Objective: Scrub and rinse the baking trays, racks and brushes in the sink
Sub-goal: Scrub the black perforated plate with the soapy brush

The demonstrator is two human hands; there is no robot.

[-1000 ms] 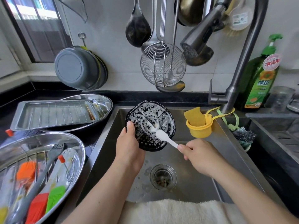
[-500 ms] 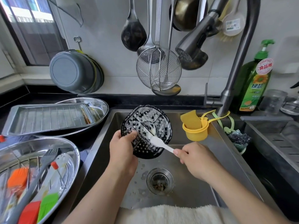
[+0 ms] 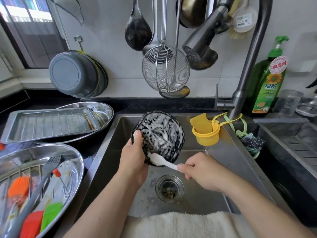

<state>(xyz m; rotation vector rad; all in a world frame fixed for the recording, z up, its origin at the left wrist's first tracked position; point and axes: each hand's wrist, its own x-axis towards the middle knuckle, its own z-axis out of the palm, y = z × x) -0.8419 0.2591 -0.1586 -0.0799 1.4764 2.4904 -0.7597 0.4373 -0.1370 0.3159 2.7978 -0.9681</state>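
Gripping the round black rack [image 3: 159, 134] by its left edge, the left hand [image 3: 133, 160] has its thumb hooked over the soapy face and fingers curled behind. Rack is tilted up on edge over the sink [image 3: 223, 169], face toward the camera, coated in white foam. Left forearm comes up from the lower middle, wrist bent back.

Right hand [image 3: 200, 170] pinches the white handle of the brush [image 3: 162, 160] between thumb and curled fingers, knuckles up, forearm running in from lower right. Brush long axis lies nearly level, head pointing left and slightly up, pressed against the rack's lower rim just beside the left palm.

Versus a second ago: brush head has dropped from the rack's centre to its bottom edge, foam now covers far more of the face, left thumb sits higher on the rim, right hand is lower and nearer the drain [image 3: 169, 188].

Yellow cup [image 3: 205, 136] holding a sponge hangs at the sink's back right. Rectangular tray [image 3: 51, 124] sits on the counter to the left, and an oval tray [image 3: 73, 157] nearer holds coloured pastry brushes [image 3: 42, 219]. Towel [image 3: 180, 224] drapes the front edge.
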